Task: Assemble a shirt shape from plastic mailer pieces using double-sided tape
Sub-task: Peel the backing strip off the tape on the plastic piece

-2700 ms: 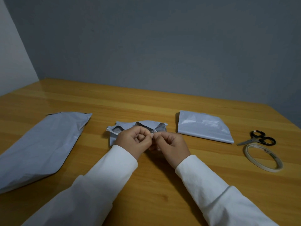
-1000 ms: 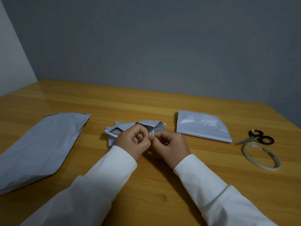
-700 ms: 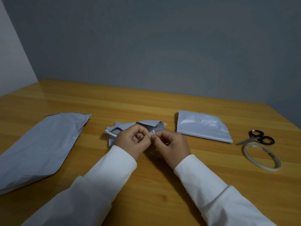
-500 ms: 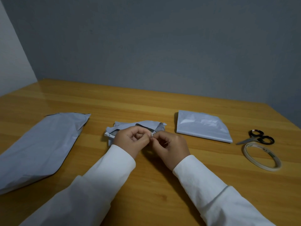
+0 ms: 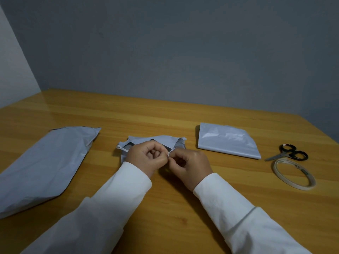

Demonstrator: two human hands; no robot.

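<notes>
Two hands meet at the centre of the wooden table [image 5: 165,217], my sleeves in white. My left hand [image 5: 146,158] and right hand [image 5: 189,165] have fingers curled, and both pinch a tiny white bit of tape [image 5: 168,154] between the fingertips; it is too small to see more. Just behind the hands lies the crumpled mailer piece [image 5: 157,141], partly hidden. Further left is a long mailer piece [image 5: 45,162], flat. On the right side are the tape roll [image 5: 293,174] w/ scissors [image 5: 288,154] just behind it, and a folded mailer piece [image 5: 227,140] behind-right of my hands.
</notes>
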